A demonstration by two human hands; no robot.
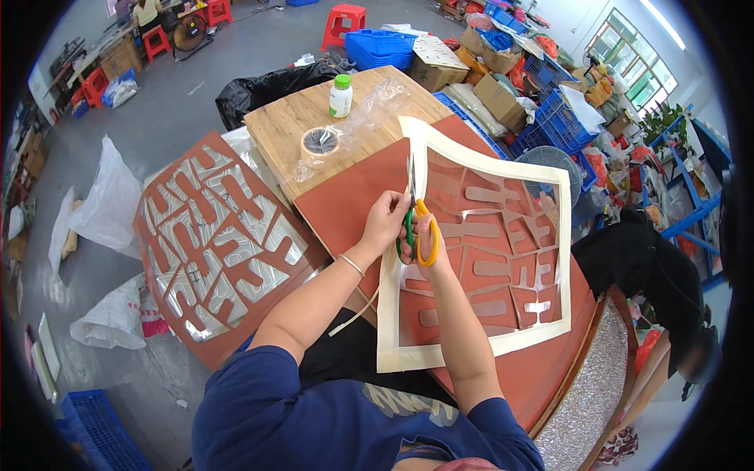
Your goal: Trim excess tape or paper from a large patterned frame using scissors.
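My right hand (430, 235) is closed around a pair of scissors (425, 250) with one green and one yellow handle. Their blades point away from me, along the left edge of a cream-bordered sheet (559, 251). Close beside the blades, my left hand (383, 223) pinches that edge; its fingertips partly cover it. Inside the border, a see-through panel carries rows of rounded, elongated shapes. The sheet lies over a reddish-brown board (345, 192). A narrow cream strip (355, 312) curls out below my left wrist.
On the wooden tabletop (275, 129) are a white bottle with a green cap (341, 97), a tape roll (320, 141) and clear plastic film (373, 114). A brown board with cut-out shapes (208, 235) stands left. Blue crates (381, 49) and heaped boxes lie beyond; a dark-clothed person (652, 275) is at right.
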